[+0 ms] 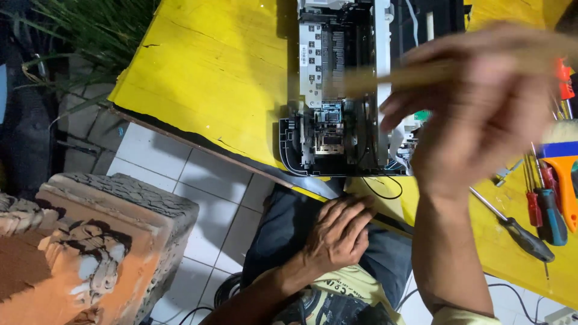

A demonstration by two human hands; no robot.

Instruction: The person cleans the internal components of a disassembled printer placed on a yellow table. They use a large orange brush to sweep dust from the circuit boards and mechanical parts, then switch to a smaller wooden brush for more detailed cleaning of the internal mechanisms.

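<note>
Motion blur smears the right hand [481, 114], which is raised above the yellow table [205, 78] with its fingers curled round a thin, pale stick-like thing [385, 77]. The blur hides what that thing is; its free end reaches out to the left of the grip, over the middle of the opened printer [337, 90]. The printer lies just left of and below the grip, its cover off, showing white plastic frames, black rollers and a small carriage near the front edge. A loose black wire [385, 189] trails from its near corner, below the grip.

Right of the grip, several screwdrivers [539, 207] with red, blue and black handles lie on the table, and a paintbrush [563, 174] with an orange handle and pale bristles sits among them at the picture's edge.

The left hand [337, 232] is well below the grip, resting palm down on the person's lap with fingers loosely bent and holding nothing; its fingertips lie close to the table's front edge. Far to the left of both hands, a carved orange and grey stone block [90, 247] stands on the white floor tiles [198, 180], with green leaves [90, 30] above it.
</note>
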